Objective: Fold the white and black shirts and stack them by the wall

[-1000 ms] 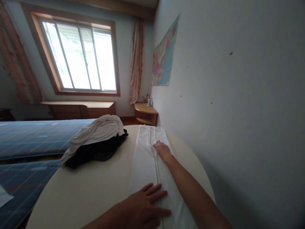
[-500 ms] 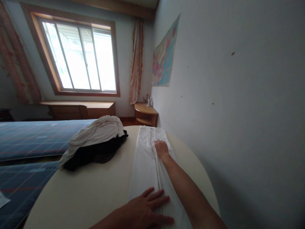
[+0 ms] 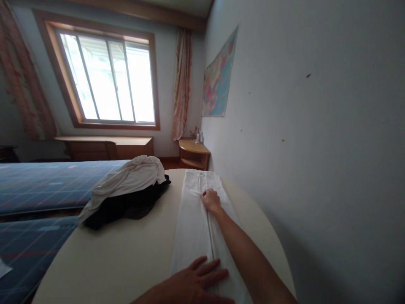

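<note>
Round counter carried white cloth from one to five o'clock; left hand lay spread on it, right hand clamped on fold. Clothes heap sat at ten, window at eleven.

The left hand, right hand and both visible forearms are bare.

The white garment is smooth, matt woven cloth, lightly creased. Beneath it, the round tabletop looks smooth with a soft sheen. At left, crumpled pale cloth lies over dull black fabric. Far off, the desk and window frame are varnished wood; the right wall is matt.
</note>
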A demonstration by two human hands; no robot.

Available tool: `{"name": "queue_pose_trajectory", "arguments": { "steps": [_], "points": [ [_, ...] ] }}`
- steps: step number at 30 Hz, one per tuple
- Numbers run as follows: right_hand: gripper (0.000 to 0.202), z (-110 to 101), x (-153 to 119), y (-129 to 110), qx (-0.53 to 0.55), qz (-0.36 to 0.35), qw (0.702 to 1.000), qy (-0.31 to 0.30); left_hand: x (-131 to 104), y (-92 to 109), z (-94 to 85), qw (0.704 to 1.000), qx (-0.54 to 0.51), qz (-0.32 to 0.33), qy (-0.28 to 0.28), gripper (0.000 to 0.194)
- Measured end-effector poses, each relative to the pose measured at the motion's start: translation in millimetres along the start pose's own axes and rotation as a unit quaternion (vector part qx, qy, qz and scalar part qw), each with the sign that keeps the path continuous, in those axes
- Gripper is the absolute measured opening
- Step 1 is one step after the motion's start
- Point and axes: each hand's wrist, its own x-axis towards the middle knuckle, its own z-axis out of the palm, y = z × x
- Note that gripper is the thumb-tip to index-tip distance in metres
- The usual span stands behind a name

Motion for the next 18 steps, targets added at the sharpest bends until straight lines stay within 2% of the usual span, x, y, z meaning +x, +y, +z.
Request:
{"name": "queue_pose_trajectory", "arguments": {
  "steps": [4,9,13,18],
  "points": [
    [0.027,0.9,-4.3,-0.2,0.01,0.001,1.0,0.012,-0.2,1.6,-1.5,1.0,-0.022,-0.01,0.003,0.051],
    [0.023,2.8,-8.1,0.4,0.036,-0.006,0.999,0.02,5.9,6.2,-7.5,0.999,-0.053,-0.007,-0.011,0.037],
    [0.02,2.9,-7.1,8.9,0.069,-0.041,0.997,0.005,11.4,9.8,-12.9,0.996,-0.083,0.023,-0.023,0.029],
    [0.022,-1.4,-5.8,20.8,0.112,-0.085,0.99,-0.018,12.7,13.8,-17.0,0.995,-0.092,0.025,-0.005,0.026]
  ]
}}
